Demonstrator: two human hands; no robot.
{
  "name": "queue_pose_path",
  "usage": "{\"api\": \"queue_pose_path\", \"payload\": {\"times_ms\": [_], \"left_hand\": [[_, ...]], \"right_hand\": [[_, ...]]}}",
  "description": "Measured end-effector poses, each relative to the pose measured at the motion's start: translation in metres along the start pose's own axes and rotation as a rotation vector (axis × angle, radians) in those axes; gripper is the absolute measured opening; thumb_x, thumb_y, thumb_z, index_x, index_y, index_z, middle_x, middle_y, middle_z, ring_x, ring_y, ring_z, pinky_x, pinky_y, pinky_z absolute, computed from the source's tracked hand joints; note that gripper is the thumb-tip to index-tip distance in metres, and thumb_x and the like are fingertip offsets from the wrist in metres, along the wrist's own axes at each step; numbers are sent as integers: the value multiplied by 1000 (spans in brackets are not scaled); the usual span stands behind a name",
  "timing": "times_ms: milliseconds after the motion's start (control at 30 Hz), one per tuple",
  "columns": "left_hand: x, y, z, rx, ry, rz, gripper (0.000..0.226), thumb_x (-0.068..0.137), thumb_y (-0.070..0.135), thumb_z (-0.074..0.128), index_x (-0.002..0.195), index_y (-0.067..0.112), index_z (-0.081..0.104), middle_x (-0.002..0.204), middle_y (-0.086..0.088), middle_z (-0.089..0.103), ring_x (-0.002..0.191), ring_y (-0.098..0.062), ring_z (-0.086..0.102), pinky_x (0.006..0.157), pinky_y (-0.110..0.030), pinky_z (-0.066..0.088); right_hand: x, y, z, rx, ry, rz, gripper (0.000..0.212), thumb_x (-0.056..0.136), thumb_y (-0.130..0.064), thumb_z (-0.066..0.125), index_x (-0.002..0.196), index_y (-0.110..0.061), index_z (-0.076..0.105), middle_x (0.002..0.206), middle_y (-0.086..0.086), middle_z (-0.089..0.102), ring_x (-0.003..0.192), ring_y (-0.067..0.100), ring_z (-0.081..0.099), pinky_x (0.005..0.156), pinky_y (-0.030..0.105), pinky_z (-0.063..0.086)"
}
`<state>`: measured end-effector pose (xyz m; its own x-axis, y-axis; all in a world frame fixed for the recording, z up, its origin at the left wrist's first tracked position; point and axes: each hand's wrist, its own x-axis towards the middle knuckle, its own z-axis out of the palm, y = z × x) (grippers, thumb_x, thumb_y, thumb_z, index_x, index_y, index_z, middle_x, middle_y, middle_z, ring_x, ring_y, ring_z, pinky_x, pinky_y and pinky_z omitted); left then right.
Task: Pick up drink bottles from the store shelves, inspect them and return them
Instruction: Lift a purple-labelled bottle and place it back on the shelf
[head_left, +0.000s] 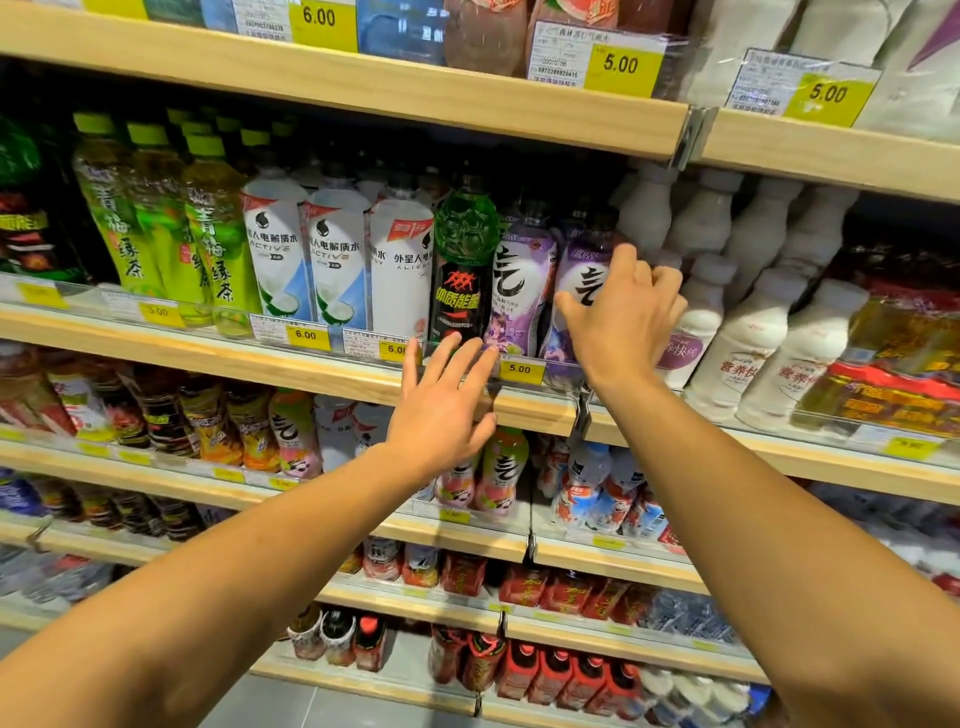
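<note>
the right hand covers much of a purple bottle; lower-shelf price tags blur unreadable.

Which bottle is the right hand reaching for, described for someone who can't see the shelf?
On the shelf with yellow price tags, find the green-topped black bottle. Two purple-labelled bottles stand right of it. The right hand covers the second purple bottle, beside the white milky bottles.

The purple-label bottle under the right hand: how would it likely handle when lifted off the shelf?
The purple-label bottle looks full, so probably fairly heavy for its size. Its glossy wrap may be somewhat slippery. Tall and slim, it could tip against neighbours like the green-topped black bottle if the right hand pushes it.
</note>
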<state>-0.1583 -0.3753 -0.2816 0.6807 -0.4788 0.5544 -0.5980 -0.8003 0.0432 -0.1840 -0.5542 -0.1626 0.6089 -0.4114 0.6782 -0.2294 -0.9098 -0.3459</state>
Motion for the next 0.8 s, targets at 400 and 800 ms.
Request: {"api": "queue_pose_path", "payload": {"times_ms": [400, 800], "left_hand": [[1, -5, -8, 7, -75, -10, 75, 95, 52, 47, 158, 28, 15, 165, 2, 16, 153, -21, 5, 122, -55, -1], [-21, -57, -48, 8, -81, -181, 73, 97, 50, 49, 158, 25, 19, 165, -2, 18, 153, -23, 9, 123, -52, 4]], "right_hand": [[-4, 14, -8, 150, -174, -31, 68, 87, -36, 69, 141, -11, 34, 132, 10, 45, 112, 35, 52, 71, 37, 37], [-60, -14, -4, 292, -249, -236, 65, 90, -35, 67, 145, -17, 38, 149, 1, 37, 132, 25, 38, 106, 39, 38]]}}
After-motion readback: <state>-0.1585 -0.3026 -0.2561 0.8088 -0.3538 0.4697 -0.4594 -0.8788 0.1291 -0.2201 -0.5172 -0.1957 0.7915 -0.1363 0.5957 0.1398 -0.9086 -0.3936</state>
